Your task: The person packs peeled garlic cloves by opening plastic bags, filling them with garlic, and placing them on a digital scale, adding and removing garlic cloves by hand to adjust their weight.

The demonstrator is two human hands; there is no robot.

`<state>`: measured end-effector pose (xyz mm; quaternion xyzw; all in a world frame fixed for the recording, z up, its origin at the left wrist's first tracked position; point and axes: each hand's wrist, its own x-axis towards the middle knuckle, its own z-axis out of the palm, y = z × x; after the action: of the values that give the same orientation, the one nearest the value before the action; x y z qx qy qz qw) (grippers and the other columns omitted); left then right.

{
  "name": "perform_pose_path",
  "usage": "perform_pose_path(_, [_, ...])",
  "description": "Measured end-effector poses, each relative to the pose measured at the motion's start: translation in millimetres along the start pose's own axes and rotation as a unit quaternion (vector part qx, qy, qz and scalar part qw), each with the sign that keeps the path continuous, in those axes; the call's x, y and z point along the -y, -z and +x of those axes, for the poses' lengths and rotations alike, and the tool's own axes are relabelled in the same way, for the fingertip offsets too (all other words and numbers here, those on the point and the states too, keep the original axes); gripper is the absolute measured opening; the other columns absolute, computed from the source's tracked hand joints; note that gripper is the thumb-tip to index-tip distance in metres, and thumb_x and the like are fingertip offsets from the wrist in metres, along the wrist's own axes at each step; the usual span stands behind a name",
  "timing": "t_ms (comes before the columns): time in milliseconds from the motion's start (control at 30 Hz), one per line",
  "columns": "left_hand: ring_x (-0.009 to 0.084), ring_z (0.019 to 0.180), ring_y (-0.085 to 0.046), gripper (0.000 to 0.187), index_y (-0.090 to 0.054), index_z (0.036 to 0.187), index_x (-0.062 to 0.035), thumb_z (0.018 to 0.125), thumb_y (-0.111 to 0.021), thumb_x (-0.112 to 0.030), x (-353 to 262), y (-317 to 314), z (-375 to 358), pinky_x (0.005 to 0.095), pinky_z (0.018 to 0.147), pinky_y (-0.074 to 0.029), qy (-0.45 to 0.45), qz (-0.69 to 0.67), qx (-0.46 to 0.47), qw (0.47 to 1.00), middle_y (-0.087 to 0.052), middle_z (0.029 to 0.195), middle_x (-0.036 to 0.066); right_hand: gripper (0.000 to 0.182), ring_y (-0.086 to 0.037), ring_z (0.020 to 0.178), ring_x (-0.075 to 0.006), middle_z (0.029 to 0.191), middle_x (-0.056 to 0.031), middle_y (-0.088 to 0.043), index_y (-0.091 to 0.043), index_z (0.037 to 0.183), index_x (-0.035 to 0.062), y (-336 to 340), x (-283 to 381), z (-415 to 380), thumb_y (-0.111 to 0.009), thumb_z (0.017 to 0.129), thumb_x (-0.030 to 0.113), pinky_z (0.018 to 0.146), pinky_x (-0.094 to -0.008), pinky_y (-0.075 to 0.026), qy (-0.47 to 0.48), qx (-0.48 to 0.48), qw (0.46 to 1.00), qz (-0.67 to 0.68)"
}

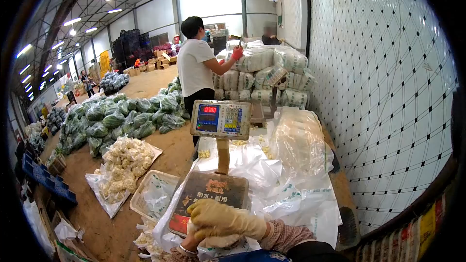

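At the near edge of the scale platform (pixel 209 199), my right hand (pixel 225 217) wears a cream rubber glove, its fingers curled over and down. What they close on is hidden. My left hand (pixel 216 239) lies just beneath it, mostly covered by the right glove; a bracelet (pixel 188 251) circles its bare wrist. Its fingers do not show. Red digits glow on the scale display (pixel 221 119), which stands on a post behind the platform. White plastic sheeting (pixel 303 208) spreads beside and under the scale.
A crate with plastic bags (pixel 158 194) and a heap of bagged pale produce (pixel 124 165) sit left. Beyond lie bagged green vegetables (pixel 114 116). Clear plastic bags (pixel 298 138) are stacked right, beside a patterned wall (pixel 383 92). A person (pixel 196 63) stands before piled sacks (pixel 255 60).
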<state>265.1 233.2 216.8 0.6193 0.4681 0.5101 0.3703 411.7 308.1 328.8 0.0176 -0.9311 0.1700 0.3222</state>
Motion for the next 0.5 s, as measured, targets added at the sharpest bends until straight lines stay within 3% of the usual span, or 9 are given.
perform_pose_path(33, [0.0156,0.075,-0.054,0.043,-0.04,0.115,-0.0047,0.081,-0.056,-0.025,-4.2,1.1,1.3,0.0247,0.066,-0.044,0.07,-0.137,-0.028,0.988,-0.054,0.089,0.006,0.021,-0.054,0.09,-0.0252,0.093,-0.0117,-0.057,-0.058,0.088,0.0041,2.4,-0.4,-2.3,-0.057,0.077,0.023,0.08,-0.0298,-0.042,-0.036,-0.049,0.998,0.034])
perform_pose_path(67, [0.0115,0.05,-0.043,0.023,-0.047,0.098,-0.0047,0.086,-0.048,-0.025,-26.5,-2.6,5.2,0.024,0.047,-0.037,0.113,-0.232,-0.044,0.965,-0.048,0.066,0.001,0.023,-0.054,0.09,-0.025,0.094,-0.0128,-0.057,-0.058,0.091,0.0036,4.5,-1.3,-4.6,-0.057,0.078,0.022,0.08,-0.0288,-0.042,-0.073,-0.097,0.99,0.068])
perform_pose_path(100, [0.0115,0.05,-0.043,0.023,-0.047,0.098,-0.0047,0.086,-0.048,-0.025,-31.7,-4.1,8.7,0.024,0.047,-0.037,0.111,-0.232,-0.046,0.965,-0.048,0.066,0.001,0.023,-0.054,0.09,-0.025,0.094,-0.0128,-0.057,-0.058,0.091,0.0036,6.6,-2.7,-8.1,-0.057,0.078,0.022,0.08,-0.0288,-0.042,-0.07,-0.096,0.991,0.068])
perform_pose_path(200, [0.0106,0.04,-0.032,0.019,-0.043,0.085,-0.0113,0.091,-0.035,-0.028,-50.8,-10.2,13.5,0.0266,0.043,-0.032,0.179,-0.295,-0.145,0.927,-0.035,0.049,0.0,0.023,-0.056,0.082,-0.0261,0.088,-0.0125,-0.057,-0.057,0.096,0.0075,-5.3,-8.8,-26.5,-0.057,0.078,0.021,0.072,-0.0309,-0.044,-0.268,-0.027,0.95,0.157])
perform_pose_path(233, [0.0106,0.04,-0.032,0.019,-0.043,0.085,-0.0113,0.091,-0.035,-0.028,-48.8,-7.6,12.6,0.0266,0.043,-0.032,0.178,-0.296,-0.15,0.927,-0.035,0.049,0.0,0.023,-0.056,0.082,-0.0261,0.088,-0.0125,-0.057,-0.057,0.096,0.0075,-13.2,-11.7,-32.9,-0.057,0.078,0.021,0.072,-0.0309,-0.044,-0.266,-0.024,0.951,0.158])
perform_pose_path(300, [0.0093,0.046,-0.037,0.015,-0.044,0.087,-0.0071,0.087,-0.042,-0.021,-43.7,-3.0,12.6,0.0222,0.043,-0.031,0.184,-0.362,-0.107,0.908,-0.04,0.06,0.0,0.018,-0.055,0.07,-0.0285,0.075,-0.0127,-0.055,-0.056,0.084,0.0055,-13.7,-4.6,-33.4,-0.057,0.078,0.022,0.059,-0.0334,-0.044,-0.152,-0.07,0.986,-0.02])
perform_pose_path(367, [0.0092,0.05,-0.04,0.01,-0.046,0.085,-0.007,0.083,-0.048,-0.016,-39.0,0.7,14.8,0.0214,0.046,-0.034,0.189,-0.389,-0.106,0.895,-0.044,0.065,0.001,0.017,-0.054,0.069,-0.0308,0.074,-0.0133,-0.054,-0.055,0.079,0.0062,-9.7,7.6,-28.4,-0.056,0.079,0.023,0.056,-0.0342,-0.043,-0.122,-0.055,0.991,-0.014])
perform_pose_path(433, [0.0082,0.056,-0.044,0.01,-0.047,0.082,-0.0063,0.076,-0.055,-0.01,-32.7,5.6,16.1,0.0206,0.05,-0.037,0.223,-0.238,-0.072,0.943,-0.047,0.067,0.001,0.019,-0.055,0.071,-0.0288,0.075,-0.0134,-0.055,-0.055,0.084,0.0058,8.0,14.1,-19.8,-0.058,0.078,0.024,0.059,-0.0326,-0.044,-0.056,0.042,0.994,0.08])
perform_pose_path(500, [0.0092,0.061,-0.048,0.014,-0.048,0.079,-0.0044,0.068,-0.058,-0.002,-46.2,3.7,10.8,0.0224,0.054,-0.039,0.211,-0.302,-0.078,0.926,-0.05,0.07,0.003,0.022,-0.053,0.078,-0.0161,0.084,-0.0083,-0.056,-0.055,0.091,0.0032,-1.1,6.9,-25.9,-0.058,0.08,0.022,0.066,-0.0281,-0.042,-0.183,-0.099,0.909,0.36])
